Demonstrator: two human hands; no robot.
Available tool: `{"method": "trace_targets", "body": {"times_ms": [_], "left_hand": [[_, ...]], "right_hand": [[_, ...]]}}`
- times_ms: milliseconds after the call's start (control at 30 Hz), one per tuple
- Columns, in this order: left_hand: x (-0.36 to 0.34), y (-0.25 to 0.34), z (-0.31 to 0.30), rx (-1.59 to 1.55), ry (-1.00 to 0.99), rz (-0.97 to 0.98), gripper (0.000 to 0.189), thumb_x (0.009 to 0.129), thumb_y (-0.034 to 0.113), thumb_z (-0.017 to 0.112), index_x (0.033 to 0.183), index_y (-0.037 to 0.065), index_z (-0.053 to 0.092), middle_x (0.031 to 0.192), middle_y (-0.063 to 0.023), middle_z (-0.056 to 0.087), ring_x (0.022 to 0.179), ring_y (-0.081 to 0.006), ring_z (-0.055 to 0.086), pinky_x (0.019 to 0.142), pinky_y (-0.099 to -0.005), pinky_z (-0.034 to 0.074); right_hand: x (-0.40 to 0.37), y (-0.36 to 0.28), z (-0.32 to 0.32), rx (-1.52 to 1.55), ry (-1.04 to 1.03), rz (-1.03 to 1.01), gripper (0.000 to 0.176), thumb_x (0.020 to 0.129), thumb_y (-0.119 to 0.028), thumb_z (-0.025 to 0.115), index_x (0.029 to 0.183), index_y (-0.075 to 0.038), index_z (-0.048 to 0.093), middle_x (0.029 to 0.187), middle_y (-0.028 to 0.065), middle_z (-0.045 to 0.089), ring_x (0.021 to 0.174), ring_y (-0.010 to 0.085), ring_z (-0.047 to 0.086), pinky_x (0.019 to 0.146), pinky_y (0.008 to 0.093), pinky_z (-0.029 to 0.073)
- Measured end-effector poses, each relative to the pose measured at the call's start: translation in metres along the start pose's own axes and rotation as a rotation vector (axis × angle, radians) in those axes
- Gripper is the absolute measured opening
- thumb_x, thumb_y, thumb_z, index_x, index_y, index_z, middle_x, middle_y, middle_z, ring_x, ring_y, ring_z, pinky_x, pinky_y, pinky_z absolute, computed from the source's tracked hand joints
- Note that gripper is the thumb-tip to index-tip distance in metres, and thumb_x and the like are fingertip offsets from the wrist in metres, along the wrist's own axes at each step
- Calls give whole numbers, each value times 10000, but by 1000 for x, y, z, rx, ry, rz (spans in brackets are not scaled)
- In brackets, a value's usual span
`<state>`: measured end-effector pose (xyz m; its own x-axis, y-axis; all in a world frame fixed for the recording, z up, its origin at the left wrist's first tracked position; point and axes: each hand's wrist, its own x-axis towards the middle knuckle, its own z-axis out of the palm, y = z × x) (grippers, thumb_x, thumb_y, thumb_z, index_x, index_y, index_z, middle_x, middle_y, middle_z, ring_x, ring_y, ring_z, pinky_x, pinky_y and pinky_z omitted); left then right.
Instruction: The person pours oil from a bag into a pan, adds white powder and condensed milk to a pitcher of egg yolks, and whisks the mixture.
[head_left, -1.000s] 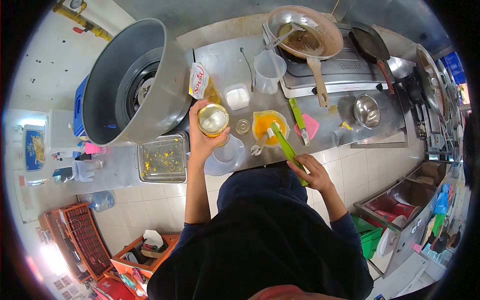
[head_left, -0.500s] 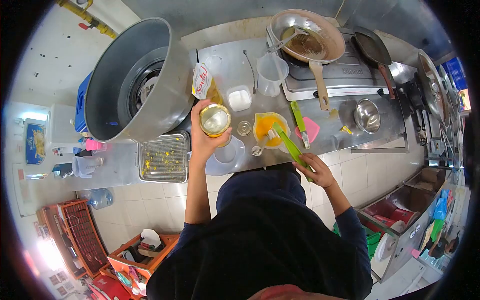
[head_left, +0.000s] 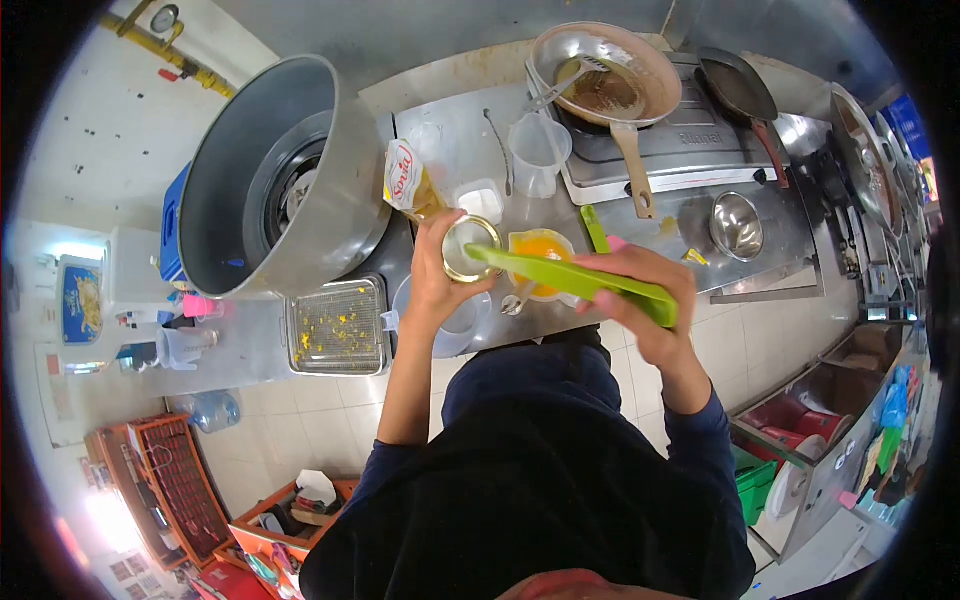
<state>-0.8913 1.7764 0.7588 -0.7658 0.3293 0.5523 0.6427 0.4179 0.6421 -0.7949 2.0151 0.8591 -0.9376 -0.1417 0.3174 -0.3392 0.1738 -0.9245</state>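
My left hand point(head_left: 437, 273) is wrapped round an open jar point(head_left: 466, 240) with a gold rim and pale contents. In my right hand point(head_left: 650, 290) is a green utensil point(head_left: 590, 278), its tip at the jar's mouth. Just right of the jar sits a bowl point(head_left: 515, 241) with orange-yellow liquid and a metal utensil point(head_left: 515, 302) in it. A second green-handled utensil point(head_left: 594, 228) lies beyond the bowl. Behind my left hand stands a Sovia bag point(head_left: 405, 178), near a small white container point(head_left: 481, 201). A clear container point(head_left: 465, 325) is partly hidden by the left hand.
A large metal pot point(head_left: 340, 190) stands at the left, above a wire-mesh tray point(head_left: 338, 325) with yellow bits. A clear jug point(head_left: 539, 150) is beside the stove point(head_left: 700, 150), which bears a light frying pan point(head_left: 663, 85) and a dark pan point(head_left: 738, 88). A steel bowl point(head_left: 736, 228) sits right.
My right hand has lifted the green utensil from the bowl and brought it left to the jar. The jar has moved slightly right, toward the bowl. The whole view has shifted slightly.
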Motion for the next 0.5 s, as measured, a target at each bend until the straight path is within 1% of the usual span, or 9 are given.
{"method": "trace_targets", "body": {"times_ms": [33, 100, 133, 200, 267, 333, 367, 433, 500], "left_hand": [[-1, 1, 1, 24, 10, 76, 848, 457, 123, 830, 1189, 64, 406, 1122, -127, 479, 1037, -308, 487, 893, -385, 396], [-1, 0, 4, 30, 24, 189, 891, 443, 153, 850, 1204, 76, 394, 1123, -125, 493, 1007, -325, 488, 858, -396, 397], [0, 3, 4, 30, 20, 194, 891, 443, 153, 850, 1204, 76, 394, 1123, -125, 493, 1007, -325, 488, 858, -396, 397], [2, 10, 2, 24, 13, 250, 888, 450, 155, 852, 1211, 44, 409, 1120, -163, 504, 1008, -344, 510, 849, -423, 427], [3, 12, 2, 22, 15, 256, 895, 445, 163, 855, 1212, 47, 408, 1121, -161, 504, 1008, -343, 510, 850, -423, 427], [2, 12, 1, 21, 21, 259, 903, 441, 171, 858, 1213, 50, 406, 1123, -159, 504, 1009, -342, 510, 850, -423, 427], [2, 13, -1, 19, 22, 239, 910, 439, 159, 857, 1218, 57, 398, 1124, -158, 504, 1011, -341, 509, 853, -421, 427], [2, 13, -2, 18, 25, 217, 917, 437, 147, 855, 1223, 63, 391, 1126, -157, 504, 1013, -340, 508, 856, -420, 427], [2, 13, -1, 3, 36, 183, 924, 441, 124, 851, 1232, 76, 375, 1127, -157, 505, 1015, -340, 507, 862, -417, 425]], "right_hand": [[6, 0, 7, -3, 12, -6, 289, 784, -91, 620, 1050, 18, 596, 836, 141, 617, 724, 216, 640, 654, 289, 471], [16, 3, 23, -68, -9, -99, 260, 782, -111, 620, 1016, -1, 586, 830, 142, 614, 736, 275, 622, 644, 322, 459], [19, 2, 30, -68, -3, -101, 260, 782, -111, 620, 1016, -1, 586, 830, 142, 614, 736, 275, 622, 644, 322, 459], [24, 2, 42, -227, -34, -141, 215, 774, -106, 626, 959, -11, 575, 815, 159, 603, 733, 331, 587, 643, 360, 445], [25, 3, 46, -208, -29, -171, 209, 763, -106, 635, 932, -10, 558, 798, 172, 593, 724, 357, 566, 653, 380, 431], [26, 2, 46, -126, -11, -147, 206, 774, -95, 631, 952, -7, 579, 811, 160, 608, 701, 299, 602, 635, 342, 453], [25, 4, 46, -125, -13, -150, 206, 774, -95, 631, 952, -7, 579, 811, 160, 608, 701, 299, 602, 635, 342, 453], [20, 10, 45, 223, 38, 139, 194, 792, -62, 616, 973, 6, 599, 836, 142, 628, 678, 210, 629, 600, 286, 474], [20, 8, 40, 279, 65, 160, 194, 799, -45, 607, 984, 13, 606, 855, 138, 634, 679, 182, 629, 590, 267, 482]]}}
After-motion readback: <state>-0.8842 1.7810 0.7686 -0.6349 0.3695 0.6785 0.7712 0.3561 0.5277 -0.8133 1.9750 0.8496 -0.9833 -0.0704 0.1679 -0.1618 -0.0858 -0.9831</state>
